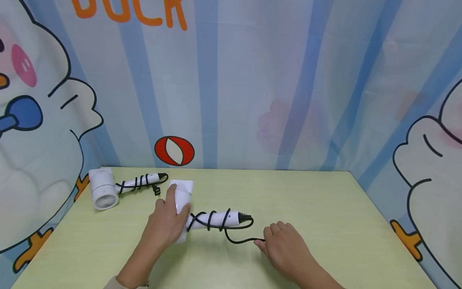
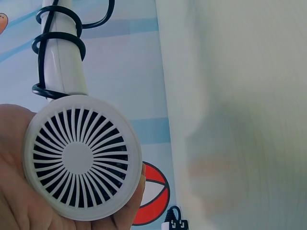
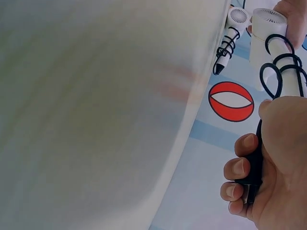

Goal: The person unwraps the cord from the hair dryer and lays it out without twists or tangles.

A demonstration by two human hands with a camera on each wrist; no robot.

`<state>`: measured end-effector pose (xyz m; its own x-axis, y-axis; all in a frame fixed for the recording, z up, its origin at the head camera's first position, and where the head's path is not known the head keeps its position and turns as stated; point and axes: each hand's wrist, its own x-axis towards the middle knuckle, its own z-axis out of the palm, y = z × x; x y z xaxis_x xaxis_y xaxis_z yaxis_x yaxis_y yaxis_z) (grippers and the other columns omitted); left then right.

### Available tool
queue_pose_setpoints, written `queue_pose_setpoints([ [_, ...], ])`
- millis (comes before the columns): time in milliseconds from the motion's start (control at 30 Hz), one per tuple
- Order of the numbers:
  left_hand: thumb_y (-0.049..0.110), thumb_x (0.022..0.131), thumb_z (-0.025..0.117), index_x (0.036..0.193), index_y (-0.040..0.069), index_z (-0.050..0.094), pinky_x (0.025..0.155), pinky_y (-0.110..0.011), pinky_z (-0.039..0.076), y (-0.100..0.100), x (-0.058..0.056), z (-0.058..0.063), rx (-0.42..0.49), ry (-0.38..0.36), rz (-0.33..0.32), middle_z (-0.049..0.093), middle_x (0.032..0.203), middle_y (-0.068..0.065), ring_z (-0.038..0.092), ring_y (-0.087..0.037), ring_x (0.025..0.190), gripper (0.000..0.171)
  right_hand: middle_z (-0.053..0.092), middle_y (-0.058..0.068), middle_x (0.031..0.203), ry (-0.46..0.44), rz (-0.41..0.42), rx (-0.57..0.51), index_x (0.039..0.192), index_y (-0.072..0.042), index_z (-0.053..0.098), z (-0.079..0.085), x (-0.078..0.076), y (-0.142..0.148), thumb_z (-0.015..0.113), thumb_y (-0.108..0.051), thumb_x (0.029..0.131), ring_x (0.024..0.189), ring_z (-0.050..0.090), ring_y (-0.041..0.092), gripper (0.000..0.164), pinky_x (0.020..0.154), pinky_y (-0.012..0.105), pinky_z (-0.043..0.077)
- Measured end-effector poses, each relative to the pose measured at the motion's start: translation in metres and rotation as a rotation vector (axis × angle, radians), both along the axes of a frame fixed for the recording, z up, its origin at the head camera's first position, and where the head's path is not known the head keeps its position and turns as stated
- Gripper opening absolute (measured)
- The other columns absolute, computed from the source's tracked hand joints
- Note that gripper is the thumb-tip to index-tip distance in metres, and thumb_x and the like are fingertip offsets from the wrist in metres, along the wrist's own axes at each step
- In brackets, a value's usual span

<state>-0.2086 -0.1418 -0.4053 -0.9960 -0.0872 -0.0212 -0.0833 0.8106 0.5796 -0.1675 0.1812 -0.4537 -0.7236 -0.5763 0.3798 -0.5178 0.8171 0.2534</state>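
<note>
My left hand (image 1: pixel 164 222) grips the round head of a white hair dryer (image 1: pixel 214 219) from its left side, over the table. In the left wrist view, the dryer's vented grille (image 2: pixel 77 158) faces the camera, and the fingers curl round its body. Its handle points right in the head view, with a black cord (image 1: pixel 240 242) wound round it. A loose length of that cord runs to my right hand (image 1: pixel 285 249). In the right wrist view, that hand's fingers curl round the black plug (image 3: pixel 254 170) at the cord's end, partly hidden by the palm.
A second white hair dryer (image 1: pixel 104 190) lies at the table's back left, its cord wrapped round the handle and its black plug (image 1: pixel 157 190) beside it. The pale yellow table (image 1: pixel 325 212) ends at a printed cloth backdrop (image 1: pixel 238 88) behind and at both sides.
</note>
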Motion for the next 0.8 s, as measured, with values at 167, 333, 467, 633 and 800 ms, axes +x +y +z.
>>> queue_pose_setpoints([
  [167, 0.045, 0.101, 0.053, 0.160, 0.015, 0.015, 0.064, -0.045, 0.052, 0.001, 0.000, 0.002, 0.009, 0.002, 0.008, 0.048, 0.123, -0.029, 0.060, -0.036, 0.081, 0.076, 0.032, -0.004, 0.065, 0.001, 0.008, -0.001, 0.073, -0.012, 0.044, -0.001, -0.003, 0.001, 0.056, -0.044, 0.102, 0.062, 0.029, 0.014, 0.045, 0.062, 0.026, 0.030],
  [333, 0.045, 0.101, 0.054, 0.160, 0.016, 0.016, 0.062, -0.044, 0.053, 0.003, 0.003, 0.004, 0.019, -0.003, 0.009, 0.048, 0.123, -0.030, 0.060, -0.036, 0.082, 0.076, 0.032, -0.003, 0.065, -0.056, -0.031, 0.017, 0.073, -0.013, 0.045, 0.001, -0.007, 0.002, 0.058, -0.043, 0.102, 0.062, 0.029, 0.014, 0.044, 0.062, 0.027, 0.030],
  [467, 0.046, 0.101, 0.053, 0.160, 0.016, 0.016, 0.062, -0.044, 0.052, 0.004, 0.006, 0.005, 0.027, -0.001, 0.006, 0.048, 0.124, -0.029, 0.061, -0.036, 0.082, 0.076, 0.033, -0.002, 0.065, -0.080, -0.057, 0.003, 0.073, -0.011, 0.045, 0.004, -0.010, 0.002, 0.060, -0.041, 0.101, 0.062, 0.031, 0.016, 0.043, 0.062, 0.029, 0.032],
  [633, 0.047, 0.101, 0.053, 0.161, 0.016, 0.016, 0.064, -0.045, 0.053, 0.005, 0.008, 0.007, 0.026, 0.008, 0.001, 0.048, 0.125, -0.029, 0.061, -0.037, 0.084, 0.077, 0.035, -0.001, 0.064, -0.078, -0.076, -0.039, 0.073, -0.010, 0.046, 0.006, -0.014, 0.004, 0.061, -0.038, 0.100, 0.061, 0.034, 0.018, 0.042, 0.061, 0.030, 0.032],
  [800, 0.046, 0.101, 0.053, 0.161, 0.016, 0.016, 0.064, -0.045, 0.053, 0.005, 0.009, 0.010, 0.032, 0.006, -0.002, 0.048, 0.126, -0.029, 0.061, -0.038, 0.084, 0.076, 0.033, 0.000, 0.066, -0.072, -0.104, -0.063, 0.074, -0.010, 0.045, 0.006, -0.018, 0.006, 0.060, -0.038, 0.101, 0.061, 0.032, 0.018, 0.042, 0.060, 0.031, 0.030],
])
